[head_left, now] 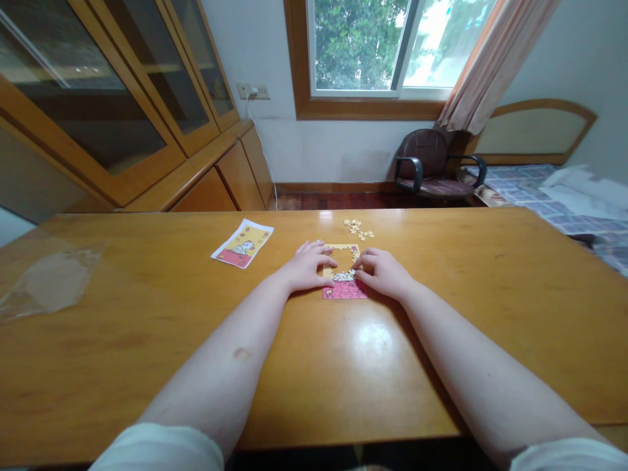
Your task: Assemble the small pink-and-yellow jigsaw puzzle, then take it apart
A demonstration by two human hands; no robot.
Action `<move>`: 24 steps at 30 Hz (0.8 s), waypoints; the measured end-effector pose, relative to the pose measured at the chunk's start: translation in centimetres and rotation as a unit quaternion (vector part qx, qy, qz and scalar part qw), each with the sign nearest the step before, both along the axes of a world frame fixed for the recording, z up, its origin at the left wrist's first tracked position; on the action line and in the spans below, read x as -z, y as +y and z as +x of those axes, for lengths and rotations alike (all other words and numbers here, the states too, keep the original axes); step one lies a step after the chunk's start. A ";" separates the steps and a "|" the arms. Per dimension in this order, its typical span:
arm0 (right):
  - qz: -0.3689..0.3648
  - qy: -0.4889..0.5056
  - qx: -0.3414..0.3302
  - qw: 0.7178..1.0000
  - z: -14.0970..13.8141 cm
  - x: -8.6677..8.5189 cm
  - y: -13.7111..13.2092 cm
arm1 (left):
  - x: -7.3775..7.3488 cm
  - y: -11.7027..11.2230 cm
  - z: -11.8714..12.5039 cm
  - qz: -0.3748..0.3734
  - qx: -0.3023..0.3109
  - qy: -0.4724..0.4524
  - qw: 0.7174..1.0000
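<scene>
A partly assembled jigsaw puzzle (345,290) lies flat on the table, with a pink lower part, a white figure in the middle and a yellow border around a gap. My left hand (310,267) rests along its left edge, fingers apart and thumb on the puzzle. On the opposite side, my right hand (383,272) has its thumb and fingers pinched at the gap's lower right corner, at a small puzzle piece that is mostly hidden. Several loose yellow puzzle pieces (354,226) lie beyond the puzzle.
A printed picture card (243,244) in yellow and red lies left of my left hand. A clear plastic bag (49,281) is at the left end of the wooden table (304,392). Past the table stand a cabinet (240,170), an armchair (429,160) and a bed (520,183).
</scene>
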State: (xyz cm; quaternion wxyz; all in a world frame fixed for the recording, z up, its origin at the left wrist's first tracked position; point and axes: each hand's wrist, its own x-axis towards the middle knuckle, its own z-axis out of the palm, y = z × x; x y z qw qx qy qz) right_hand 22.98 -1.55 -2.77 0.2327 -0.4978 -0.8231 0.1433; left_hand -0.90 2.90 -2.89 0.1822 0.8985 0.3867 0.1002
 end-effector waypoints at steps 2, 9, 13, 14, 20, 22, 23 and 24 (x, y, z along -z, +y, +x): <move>-0.005 -0.007 0.005 1.000 -0.1 -0.1 0.0 | 0.0 0.0 0.0 -0.001 0.001 -0.004 1.000; 0.009 -0.004 -0.026 1.000 -0.1 0.6 0.3 | 0.2 -0.1 -0.1 0.001 0.011 -0.021 1.000; 0.019 0.018 0.005 1.000 0.0 0.7 0.4 | 0.2 0.0 -0.1 0.002 0.015 -0.022 1.000; 0.020 0.022 0.009 1.000 0.0 0.7 0.4 | 0.2 -0.1 -0.1 0.002 0.014 -0.022 1.000; 0.012 0.002 -0.009 1.000 -0.3 0.5 0.1 | 0.1 -0.1 -0.1 -0.002 0.014 -0.021 1.000; 0.008 -0.003 -0.006 1.000 -0.5 0.6 0.1 | 0.1 0.0 -0.1 -0.003 0.015 -0.023 1.000; 0.007 -0.003 -0.001 1.000 -0.6 0.6 0.1 | 0.1 0.0 -0.1 -0.003 0.016 -0.024 1.000; 0.007 -0.002 0.005 1.000 -0.6 0.7 0.1 | 0.1 0.0 -0.1 -0.003 0.016 -0.025 1.000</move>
